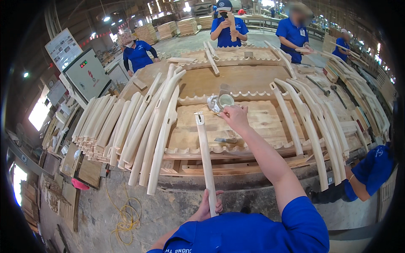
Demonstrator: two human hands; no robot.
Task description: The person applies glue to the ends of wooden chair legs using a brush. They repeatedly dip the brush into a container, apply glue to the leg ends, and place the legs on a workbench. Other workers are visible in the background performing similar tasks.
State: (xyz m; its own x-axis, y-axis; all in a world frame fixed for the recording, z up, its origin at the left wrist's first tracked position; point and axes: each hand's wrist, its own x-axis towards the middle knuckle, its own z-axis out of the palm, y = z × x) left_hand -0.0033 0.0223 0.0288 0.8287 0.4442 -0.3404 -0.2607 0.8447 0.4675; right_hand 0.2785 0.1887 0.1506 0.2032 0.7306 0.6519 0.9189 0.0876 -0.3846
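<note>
My left hand (209, 204) is wrapped round the lower end of a long pale wooden piece (205, 152). Its far end, with a dark slot cut in it, points away from me over the workbench. My right hand (237, 117) reaches forward with its fingers pinched together beside a small round cup (226, 100). Whatever those fingers hold, if anything, is too small to make out. Crumpled white plastic or cloth (214, 103) lies against the cup's left side. A flat tool like a brush or scraper (225, 140) rests on the boards nearer to me.
Curved wooden pieces (158, 114) lean in a pile at left, and more (310, 122) lie at right. Scalloped wooden rails (236, 98) cross the bench (202, 80). A hammer (319, 86) lies farther right. Several co-workers in blue stand around. A yellow hose (126, 217) coils on the floor.
</note>
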